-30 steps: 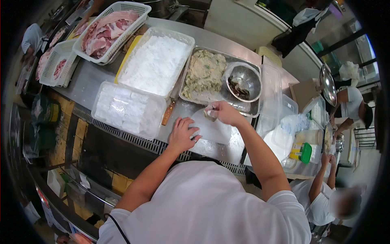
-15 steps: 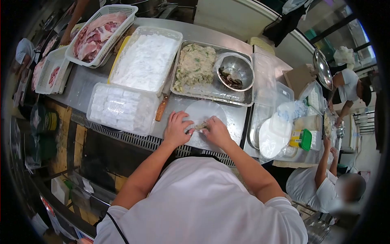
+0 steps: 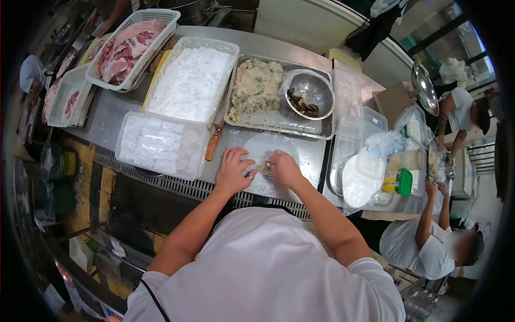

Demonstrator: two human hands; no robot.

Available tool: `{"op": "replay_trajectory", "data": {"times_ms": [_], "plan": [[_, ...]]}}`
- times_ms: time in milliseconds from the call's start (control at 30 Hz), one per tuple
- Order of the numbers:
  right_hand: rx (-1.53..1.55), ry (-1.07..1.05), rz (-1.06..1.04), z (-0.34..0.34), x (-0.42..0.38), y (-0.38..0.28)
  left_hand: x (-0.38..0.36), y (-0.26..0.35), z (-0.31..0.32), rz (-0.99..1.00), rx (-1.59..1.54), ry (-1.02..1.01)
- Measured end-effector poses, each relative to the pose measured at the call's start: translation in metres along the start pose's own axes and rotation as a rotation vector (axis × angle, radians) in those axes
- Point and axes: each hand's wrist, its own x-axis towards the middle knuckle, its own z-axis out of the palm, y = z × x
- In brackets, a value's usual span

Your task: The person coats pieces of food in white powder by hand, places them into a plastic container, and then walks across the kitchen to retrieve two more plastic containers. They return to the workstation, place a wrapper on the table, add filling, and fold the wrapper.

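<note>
My left hand [image 3: 234, 170] rests at the left edge of a round whitish sheet [image 3: 268, 143] on the steel table. Its fingers are curved and apart, with a small dark spot by the thumb that I cannot make out. My right hand [image 3: 284, 169] is over the sheet's right part, its fingertips drawn together; whatever they pinch is hidden. Between the two hands lies a small lump of pale filling [image 3: 264, 169]. Beyond the sheet stands a metal tray [image 3: 311, 131] with a greenish-pale minced filling [image 3: 256, 80] and a steel bowl [image 3: 316, 88] of dark brown pieces [image 3: 303, 104].
Left of the hands are a wooden-handled tool [image 3: 213, 143], a lidded plastic box [image 3: 161, 145] and a tub of white powder [image 3: 188, 80]. Meat [image 3: 129, 48] fills a white basket farther left. Plastic containers [image 3: 370, 161] stand at right, where co-workers [image 3: 416, 244] work.
My right hand's fingertips have shifted slightly away from me, off the lump of filling. My left hand stays in place. At right, a co-worker's hands have come together.
</note>
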Motion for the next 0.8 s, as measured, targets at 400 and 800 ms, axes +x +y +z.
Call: {"op": "replay_trajectory", "data": {"times_ms": [400,800], "plan": [[-0.072,-0.114,0.042,-0.025,-0.023,-0.001,0.003,0.001,0.0,-0.001,-0.006,-0.013],[0.029,-0.092,0.259,-0.062,-0.016,-0.027,0.004,0.0,0.0,-0.025,-0.006,-0.04]]}}
